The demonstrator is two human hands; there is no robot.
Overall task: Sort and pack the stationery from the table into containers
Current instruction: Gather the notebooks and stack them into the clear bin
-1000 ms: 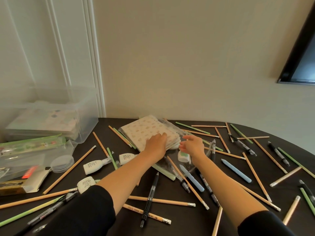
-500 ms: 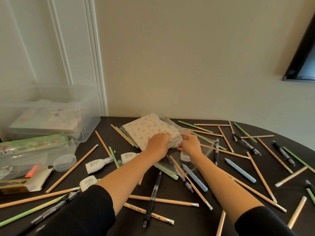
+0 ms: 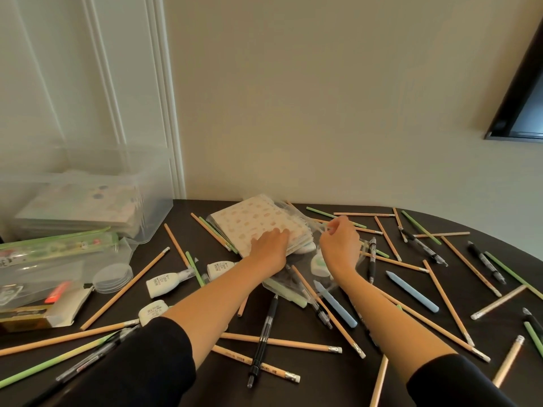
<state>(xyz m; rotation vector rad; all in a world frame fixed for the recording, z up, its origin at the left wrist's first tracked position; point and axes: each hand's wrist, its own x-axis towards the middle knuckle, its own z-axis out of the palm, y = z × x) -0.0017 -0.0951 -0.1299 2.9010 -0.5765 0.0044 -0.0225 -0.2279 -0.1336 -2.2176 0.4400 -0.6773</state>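
A stack of patterned notebooks (image 3: pixel 249 221) lies at the table's far middle, partly inside a clear plastic bag (image 3: pixel 296 214). My left hand (image 3: pixel 269 246) rests on the stack's near corner, fingers flat on the cover, thumb hidden. To the right of the stack, my right hand (image 3: pixel 340 248) pinches the bag's loose edge with curled fingers. A white and green correction tape (image 3: pixel 318 264) sits under the plastic below that hand. Several wooden and green pencils, black pens (image 3: pixel 261 339) and blue pens (image 3: pixel 411 290) are scattered over the dark table (image 3: pixel 293 392).
A clear bin (image 3: pixel 147 201) holding notebooks stands at the back left. In front of it are a green zip pouch (image 3: pixel 58 245), round clear lids (image 3: pixel 113 274) and an open box (image 3: pixel 44 314). White correction tapes (image 3: pixel 163 284) lie left of my left arm.
My right hand has lifted off the table and moved up and right to the bag's edge. My left hand has stayed on the notebooks, its fingers now flatter.
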